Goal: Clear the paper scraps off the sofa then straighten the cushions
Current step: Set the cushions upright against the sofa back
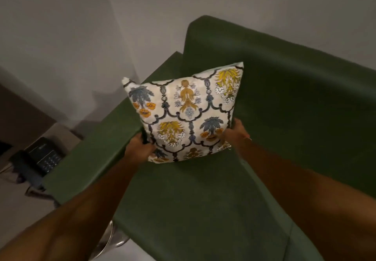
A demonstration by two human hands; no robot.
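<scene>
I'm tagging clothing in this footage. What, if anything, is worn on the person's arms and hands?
Both forearms are bare, with no sleeves in view. The left hand shows nothing worn. The right hand has a thin band at the wrist, too small to identify. No gloves or watch visible.

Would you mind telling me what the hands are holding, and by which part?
Both hands hold the floral cushion by its lower side edges: left hand at the lower left, right hand at the lower right.

Grey walls (61, 26), side table (59, 132), black telephone (43, 157)
</scene>
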